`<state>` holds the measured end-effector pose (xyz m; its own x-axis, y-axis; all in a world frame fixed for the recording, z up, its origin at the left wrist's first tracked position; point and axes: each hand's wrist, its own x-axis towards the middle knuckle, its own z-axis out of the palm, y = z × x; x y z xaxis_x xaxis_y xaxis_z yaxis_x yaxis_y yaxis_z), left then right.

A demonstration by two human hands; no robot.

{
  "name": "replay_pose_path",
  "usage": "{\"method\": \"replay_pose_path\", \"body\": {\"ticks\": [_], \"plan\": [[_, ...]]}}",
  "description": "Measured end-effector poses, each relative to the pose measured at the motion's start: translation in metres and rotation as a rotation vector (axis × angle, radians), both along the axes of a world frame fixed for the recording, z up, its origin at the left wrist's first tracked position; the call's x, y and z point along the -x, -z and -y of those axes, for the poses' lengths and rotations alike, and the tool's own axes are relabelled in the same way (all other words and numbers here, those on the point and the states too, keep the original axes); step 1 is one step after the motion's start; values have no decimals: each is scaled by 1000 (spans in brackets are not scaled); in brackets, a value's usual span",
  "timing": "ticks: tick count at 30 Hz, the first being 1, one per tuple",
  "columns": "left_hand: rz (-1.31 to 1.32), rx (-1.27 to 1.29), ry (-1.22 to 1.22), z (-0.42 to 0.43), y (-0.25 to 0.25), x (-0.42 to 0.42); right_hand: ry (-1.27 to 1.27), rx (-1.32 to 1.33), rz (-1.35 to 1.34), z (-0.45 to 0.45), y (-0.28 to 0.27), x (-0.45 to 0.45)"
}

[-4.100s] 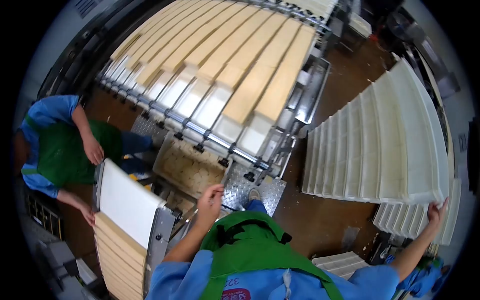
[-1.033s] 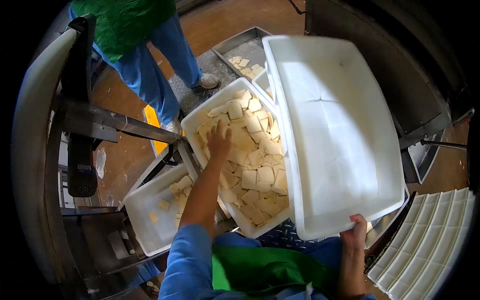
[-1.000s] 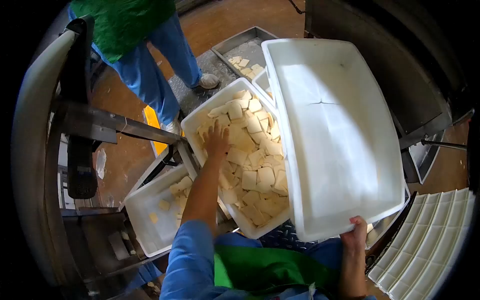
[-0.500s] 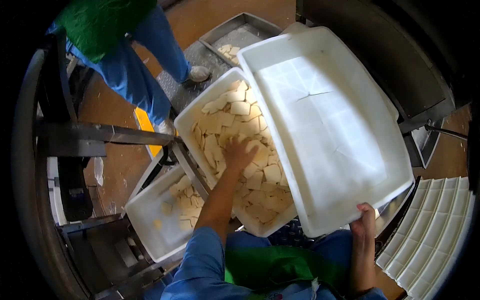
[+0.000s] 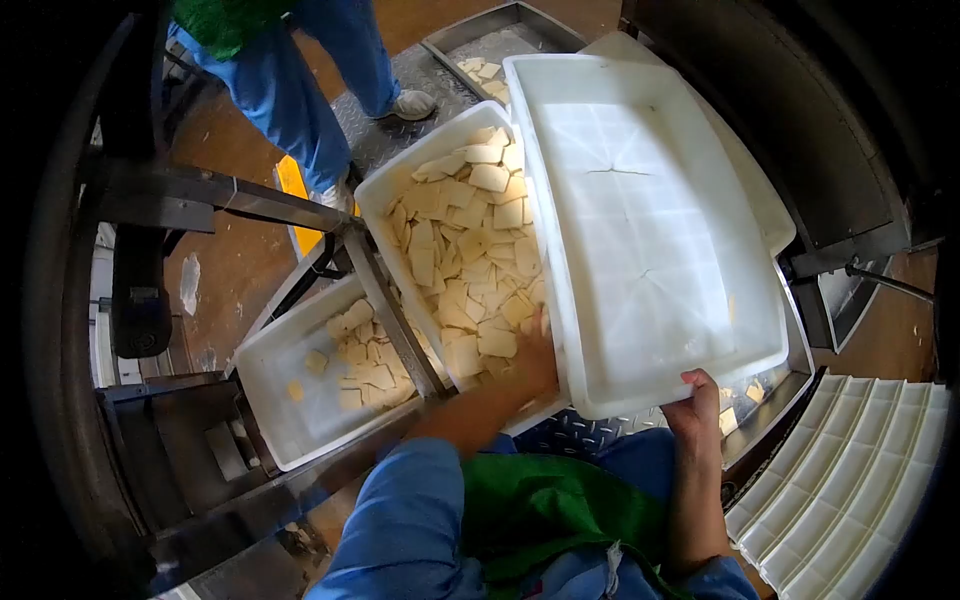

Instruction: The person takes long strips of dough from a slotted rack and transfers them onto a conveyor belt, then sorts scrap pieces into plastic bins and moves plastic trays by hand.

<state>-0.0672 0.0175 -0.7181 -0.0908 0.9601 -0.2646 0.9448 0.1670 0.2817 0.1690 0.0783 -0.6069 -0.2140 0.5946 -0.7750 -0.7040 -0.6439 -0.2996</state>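
Observation:
My right hand is closed on the near rim of a white plastic tub, with the thumb over the edge. This tub is tilted and overlaps the right side of another white tub, which is heaped with flat, pale, cracker-like pieces. Down at the near right part of the heap is my left hand, close against the wall of the upper tub. Its fingers are blurred and partly hidden, so I cannot make out whether they grip anything.
A third white tub with fewer pieces sits lower left, behind a metal frame bar. Ribbed white trays lie at the right. Another person's legs stand at upper left, beside a metal tray with some pieces.
My left hand has moved from the middle of the heap to its near right side, beside the upper tub. My right hand keeps hold of the rim. The view has shifted slightly.

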Motion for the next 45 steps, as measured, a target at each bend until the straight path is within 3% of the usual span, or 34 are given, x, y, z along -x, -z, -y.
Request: {"method": "replay_pose_path", "body": {"ticks": [2, 5, 6, 7, 9, 11, 12, 16, 18, 21, 25, 27, 29, 32, 34, 37, 40, 45], "plan": [[-77, -69, -78, -12, 3, 19, -20, -5, -16, 1, -1, -4], [348, -321, -474, -47, 3, 71, -27, -18, -33, 5, 5, -3], [339, -330, -472, -62, -12, 79, -16, -18, -20, 7, 9, -2], [845, -240, -565, -74, -38, 79, -19, -23, -27, 10, 12, -1], [1355, -148, -640, -80, -80, 67, -54, -68, -51, 10, 15, 0], [1269, -224, -771, -72, -117, 51, -99, -90, -59, 11, -5, 9], [1358, -235, -801, -62, -140, 54, -135, -109, -65, 13, -13, 14], [1380, -390, -921, -19, -147, 63, -241, -111, -71, 36, 6, 14], [1307, -471, -993, 7, -158, 71, -290, -142, -59, 43, -18, 29], [1227, -393, -1027, 58, -112, 128, -490, -308, -16, 55, -30, 55], [1259, -359, -1095, 86, -120, 160, -613, -123, 113, 76, -38, 91], [1015, -370, -1113, 98, -43, 206, -651, -8, 131, 78, -24, 101], [995, -336, -1100, 95, -48, 187, -769, 105, 210, 71, -6, 102], [962, -335, -1154, 84, -71, 175, -867, 67, 237, 72, 10, 99], [977, -286, -1246, 89, -67, 185, -822, 40, 231, 75, -16, 94], [968, -272, -1333, 83, -107, 156, -775, 8, 223, 80, -26, 88], [953, -290, -1159, 102, -61, 176, -809, 61, 228, 85, -10, 85], [974, -322, -1119, 98, -65, 157, -887, 137, 232, 80, 3, 90]]}}
